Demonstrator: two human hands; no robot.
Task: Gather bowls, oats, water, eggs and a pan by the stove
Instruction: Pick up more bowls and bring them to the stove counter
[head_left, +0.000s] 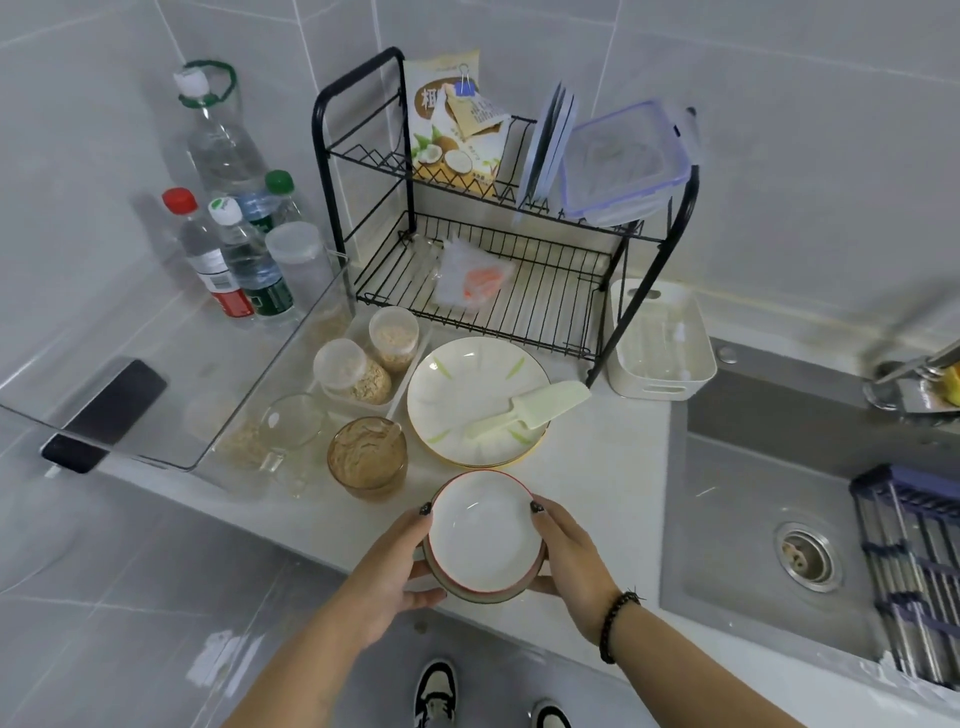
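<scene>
At the lower centre of the frame, both hands are holding a small stack of bowls (485, 540) at the front edge of the white tabletop (597, 467). The left hand (395, 566) is wrapping its grip around the stack's left side, and the right hand (569, 558) is curling its grip around the right side. Just above, two jars of oats (363, 371) are sitting in a white tray, with water bottles (234, 249) standing at the upper left. A black dish rack (498, 260) is standing behind, beside the sink (779, 499) at the right.
</scene>
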